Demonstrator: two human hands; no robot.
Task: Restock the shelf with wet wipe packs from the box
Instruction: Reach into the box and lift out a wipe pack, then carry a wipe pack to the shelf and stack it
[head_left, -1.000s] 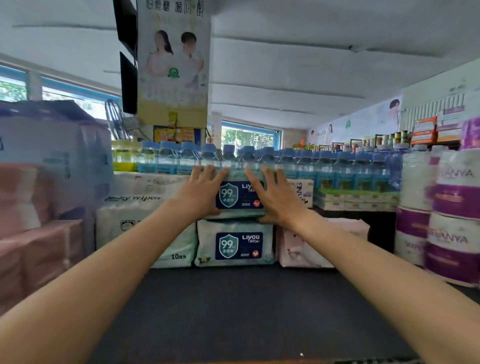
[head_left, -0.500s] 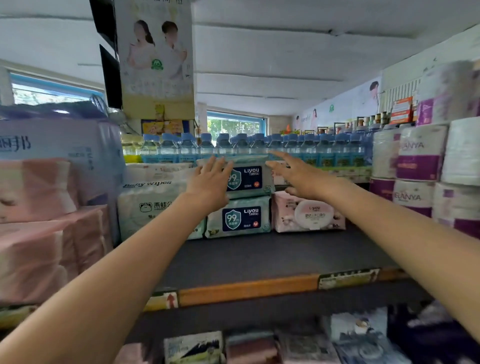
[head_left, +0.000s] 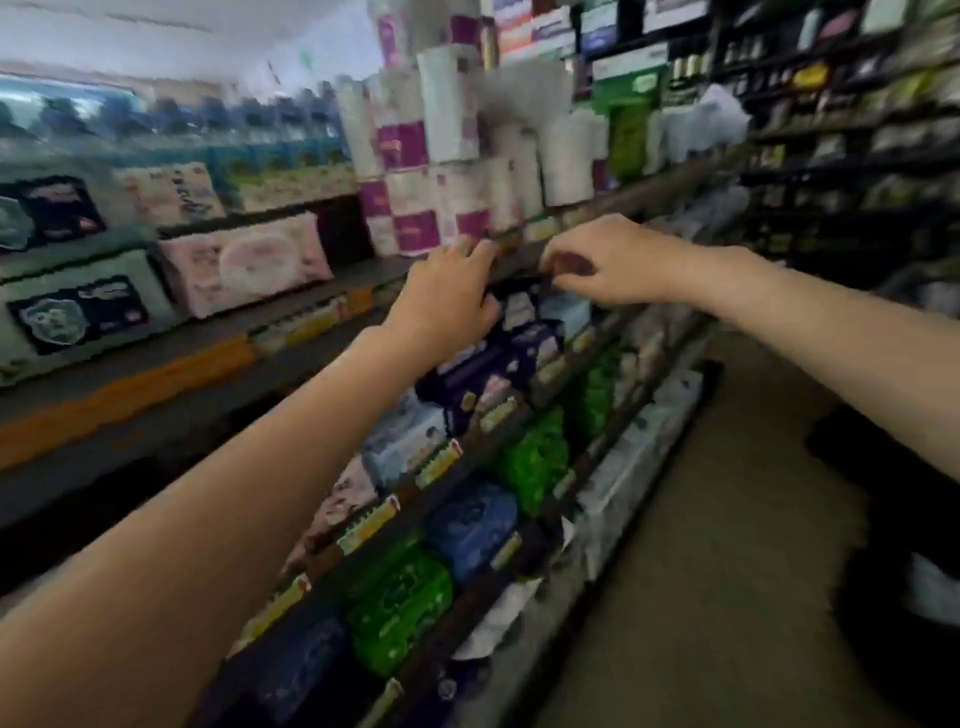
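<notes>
Two pale green wet wipe packs (head_left: 78, 312) with dark blue labels are sitting stacked at the far left of the dark shelf (head_left: 208, 332), a pink pack (head_left: 244, 262) lying just beside them. Motion blur is leaving every label unreadable. The left hand (head_left: 447, 301) is hanging in front of the shelf edge, fingers loosely extended and holding nothing. The right hand (head_left: 602, 262) is hovering near it with fingers curled downward, seemingly empty. The aisle floor (head_left: 727, 519) is lying open to the right.
</notes>
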